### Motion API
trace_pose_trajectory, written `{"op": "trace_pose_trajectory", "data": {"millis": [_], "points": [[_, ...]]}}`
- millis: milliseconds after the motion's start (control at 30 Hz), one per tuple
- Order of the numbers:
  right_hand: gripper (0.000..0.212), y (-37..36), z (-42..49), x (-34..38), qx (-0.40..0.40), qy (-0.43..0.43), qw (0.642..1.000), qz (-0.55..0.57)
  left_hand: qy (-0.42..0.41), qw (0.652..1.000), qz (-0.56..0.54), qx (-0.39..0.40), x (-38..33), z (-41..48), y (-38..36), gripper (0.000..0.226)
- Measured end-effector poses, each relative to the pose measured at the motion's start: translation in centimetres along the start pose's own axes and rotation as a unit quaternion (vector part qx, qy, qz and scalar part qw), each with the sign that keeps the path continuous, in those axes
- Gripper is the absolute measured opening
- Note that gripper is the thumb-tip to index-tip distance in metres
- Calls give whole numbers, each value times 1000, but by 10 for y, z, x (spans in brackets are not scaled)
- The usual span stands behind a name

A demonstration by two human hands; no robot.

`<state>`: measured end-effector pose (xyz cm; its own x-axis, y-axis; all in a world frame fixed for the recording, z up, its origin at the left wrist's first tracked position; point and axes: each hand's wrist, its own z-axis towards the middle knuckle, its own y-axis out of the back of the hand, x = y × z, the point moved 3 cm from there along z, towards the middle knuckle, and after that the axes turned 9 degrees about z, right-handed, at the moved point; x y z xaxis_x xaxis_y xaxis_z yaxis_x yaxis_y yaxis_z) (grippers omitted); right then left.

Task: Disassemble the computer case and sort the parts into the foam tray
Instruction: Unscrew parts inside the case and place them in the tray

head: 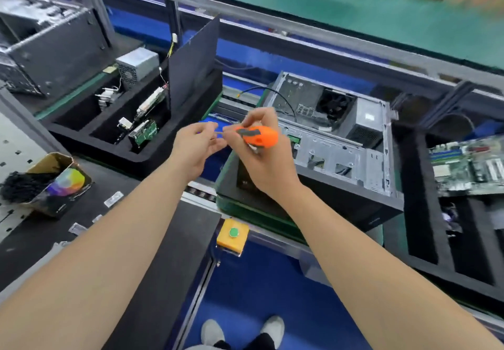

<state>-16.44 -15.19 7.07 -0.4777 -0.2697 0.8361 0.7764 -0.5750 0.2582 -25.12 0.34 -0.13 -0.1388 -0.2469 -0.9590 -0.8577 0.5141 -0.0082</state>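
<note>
Nearest, our right grip (261, 158) clasps a screwdriver (259, 137); left grip (195, 145) pinches its tip. We judge the case (341, 153) stiff, heavy, sharp-edged; hold by frame rims.

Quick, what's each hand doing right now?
Left hand: fingers at the tip of the orange-handled screwdriver; hold cannot be told.
Right hand: closed round the screwdriver's handle.
</note>
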Motion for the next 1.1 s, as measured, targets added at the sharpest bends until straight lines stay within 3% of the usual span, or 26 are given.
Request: {"op": "trace_pose_trajectory", "data": {"millis": [133,267,367,433,567,800,1100], "points": [[51,40,40,25,-93,30,995,21,-161,978,128,-29,-35,-9,-36,24],[52,84,72,51,-111,66,992,-12,-263,927,265,-22,-63,-14,-68,26],[40,116,93,64,-110,92,989,-31,-328,875,357,-1,-78,-15,-100,26],[36,132,101,66,-102,88,990,-40,-360,858,366,8,-83,-16,-118,25],[33,152,107,58,-89,67,992,-58,-327,878,348,37,-78,-11,-141,25],[27,172,112,34,-64,44,995,-64,-271,879,381,90,-60,1,-169,15],[27,181,130,15,-77,26,993,-85,-277,859,380,203,-54,33,-192,26]]}}
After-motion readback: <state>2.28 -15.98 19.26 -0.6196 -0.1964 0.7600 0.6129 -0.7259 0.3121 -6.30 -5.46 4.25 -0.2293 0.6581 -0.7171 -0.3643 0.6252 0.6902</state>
